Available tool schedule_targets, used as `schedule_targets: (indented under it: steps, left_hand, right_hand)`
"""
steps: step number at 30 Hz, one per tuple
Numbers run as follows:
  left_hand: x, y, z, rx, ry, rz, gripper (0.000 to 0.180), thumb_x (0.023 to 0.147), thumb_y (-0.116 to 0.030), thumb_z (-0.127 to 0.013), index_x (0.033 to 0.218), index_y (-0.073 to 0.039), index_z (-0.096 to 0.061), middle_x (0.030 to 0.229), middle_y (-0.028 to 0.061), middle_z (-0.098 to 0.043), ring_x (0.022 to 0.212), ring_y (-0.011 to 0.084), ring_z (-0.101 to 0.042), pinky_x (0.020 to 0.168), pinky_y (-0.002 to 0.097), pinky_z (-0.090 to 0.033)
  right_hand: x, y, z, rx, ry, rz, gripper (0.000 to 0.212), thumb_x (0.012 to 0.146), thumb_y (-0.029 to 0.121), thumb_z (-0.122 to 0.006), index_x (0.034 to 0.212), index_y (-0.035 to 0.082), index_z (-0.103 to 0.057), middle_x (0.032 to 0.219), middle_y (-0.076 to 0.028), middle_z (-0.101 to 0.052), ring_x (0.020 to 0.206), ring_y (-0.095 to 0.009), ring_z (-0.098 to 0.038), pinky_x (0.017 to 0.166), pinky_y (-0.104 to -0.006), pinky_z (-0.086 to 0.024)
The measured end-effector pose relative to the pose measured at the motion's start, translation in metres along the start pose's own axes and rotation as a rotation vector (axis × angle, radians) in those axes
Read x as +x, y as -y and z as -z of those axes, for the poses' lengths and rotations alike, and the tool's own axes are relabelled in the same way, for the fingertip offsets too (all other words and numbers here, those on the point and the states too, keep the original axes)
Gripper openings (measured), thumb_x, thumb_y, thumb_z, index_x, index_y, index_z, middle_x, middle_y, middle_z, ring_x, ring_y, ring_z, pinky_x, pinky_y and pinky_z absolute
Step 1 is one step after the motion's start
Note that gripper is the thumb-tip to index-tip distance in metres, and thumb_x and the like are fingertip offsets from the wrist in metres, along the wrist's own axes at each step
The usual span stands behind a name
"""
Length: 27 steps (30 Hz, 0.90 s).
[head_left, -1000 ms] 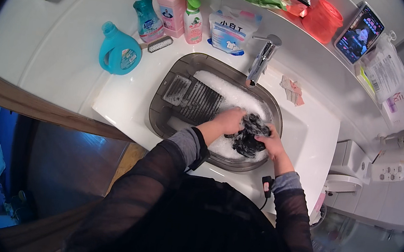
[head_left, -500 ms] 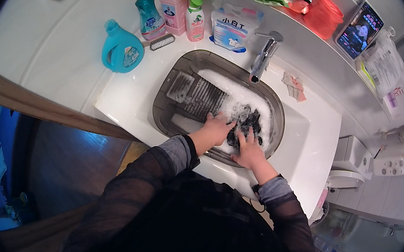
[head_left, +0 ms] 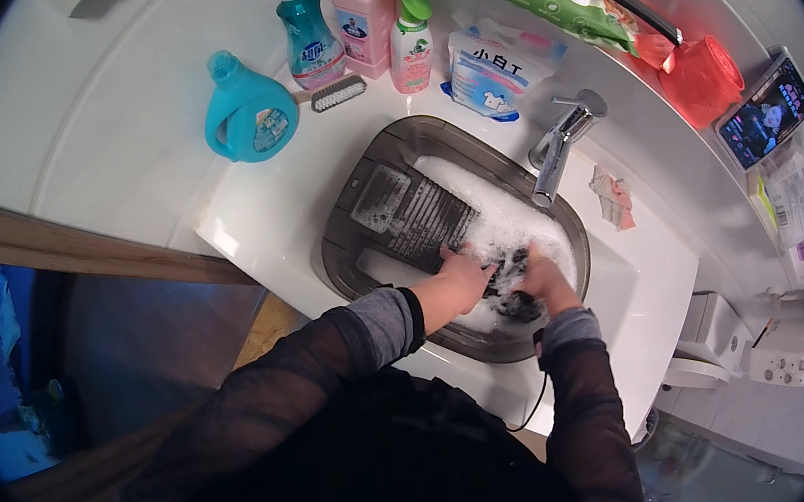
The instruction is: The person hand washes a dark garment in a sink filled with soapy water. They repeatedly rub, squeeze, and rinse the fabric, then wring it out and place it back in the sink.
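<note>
A grey translucent washbasin with a built-in ridged washboard sits in the white sink. White suds fill much of it, around a wet black cloth. My left hand is at the lower end of the ridges, its bent fingers on the cloth's left edge, the fingertips partly lost in foam. On the other side, my right hand curls around a raised part of the cloth. The cloth's shape cannot be made out.
A chrome faucet overhangs the basin's far rim. Behind stand a teal jug, several bottles, a detergent pouch and a scrub brush. A crumpled rag lies right of the faucet; a phone leans on the shelf.
My right hand has gone from spread fingers on the cloth to a curled grip, moving farther in. My left hand has bent its fingers. The whole view has shifted slightly.
</note>
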<state>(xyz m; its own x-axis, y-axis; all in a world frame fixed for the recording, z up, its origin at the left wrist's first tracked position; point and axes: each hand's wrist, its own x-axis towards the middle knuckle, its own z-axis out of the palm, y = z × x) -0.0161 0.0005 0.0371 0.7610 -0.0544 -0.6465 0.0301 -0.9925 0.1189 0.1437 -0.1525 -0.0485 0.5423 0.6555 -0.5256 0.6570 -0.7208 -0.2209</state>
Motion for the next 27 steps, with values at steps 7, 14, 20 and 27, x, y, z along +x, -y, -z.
schedule_targets:
  steps: [7, 14, 20, 27]
  left_hand:
    - [-0.008, 0.002, -0.007, 0.035, -0.047, 0.011, 0.089, 0.084, -0.020, -0.065, 0.160, -0.015, -0.020, 0.152, 0.0101, -0.043, 0.146, 0.0318, -0.032, 0.108, 0.0611, -0.036]
    - [-0.017, -0.015, -0.019, -0.067, -0.070, 0.093, 0.087, 0.087, -0.018, -0.064, 0.161, -0.022, -0.018, 0.158, 0.0069, -0.036, 0.149, 0.0313, -0.026, 0.113, 0.0613, -0.029]
    - [-0.031, -0.039, -0.049, -0.493, -0.166, 0.194, 0.085, 0.083, -0.019, -0.065, 0.159, -0.024, -0.026, 0.154, 0.0109, -0.044, 0.146, 0.0366, -0.033, 0.108, 0.0636, -0.031]
    - [-0.055, -0.057, -0.091, -0.711, -0.563, 0.318, 0.076, 0.083, -0.019, -0.064, 0.154, -0.018, -0.036, 0.151, 0.0173, -0.044, 0.143, 0.0397, -0.035, 0.114, 0.0672, -0.020]
  right_hand:
    - [-0.001, -0.027, -0.011, 0.494, -0.057, 0.091, 0.103, 0.069, 0.027, -0.087, 0.149, -0.004, -0.030, 0.133, -0.024, -0.059, 0.127, -0.034, -0.056, 0.105, -0.0377, -0.044]
    - [-0.040, 0.000, -0.033, 0.156, -0.167, -0.029, 0.103, 0.078, 0.031, -0.081, 0.157, 0.013, -0.017, 0.145, -0.039, -0.036, 0.128, -0.049, -0.050, 0.108, -0.0438, -0.042]
    - [-0.027, -0.002, -0.035, -0.018, -0.031, 0.021, 0.113, 0.078, 0.036, -0.078, 0.158, 0.006, -0.005, 0.147, -0.037, -0.038, 0.131, -0.044, -0.049, 0.111, -0.0431, -0.039]
    - [0.001, -0.008, -0.027, 0.006, 0.305, 0.034, 0.102, 0.079, 0.038, -0.075, 0.152, -0.004, -0.018, 0.138, -0.032, -0.053, 0.132, -0.040, -0.050, 0.114, -0.0412, -0.034]
